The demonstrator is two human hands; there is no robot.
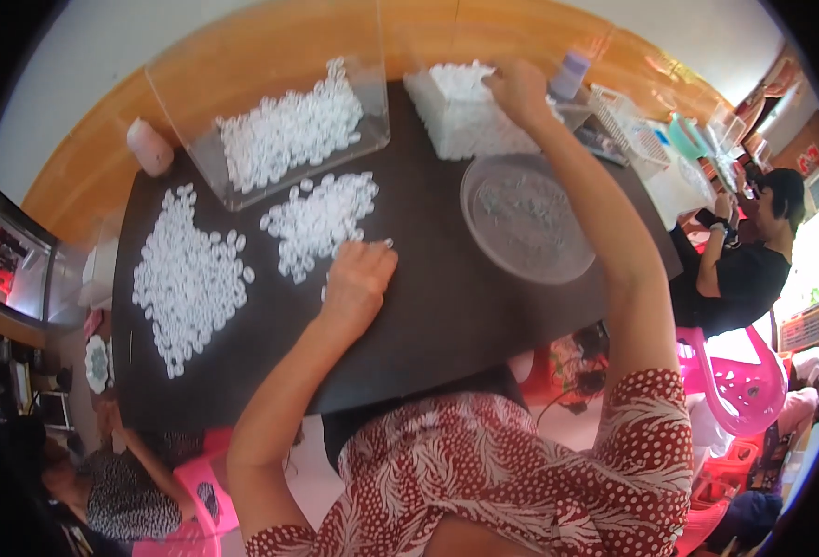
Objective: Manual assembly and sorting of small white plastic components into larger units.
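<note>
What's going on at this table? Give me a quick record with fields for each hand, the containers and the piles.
left hand: closed loosely, resting on the dark table at the edge of a small pile of white rings
right hand: reaching into a clear box of white pieces
round basin: clear, between the two arms
clear bin: partly filled with white rings
large pile: white rings spread at the table's left
</note>
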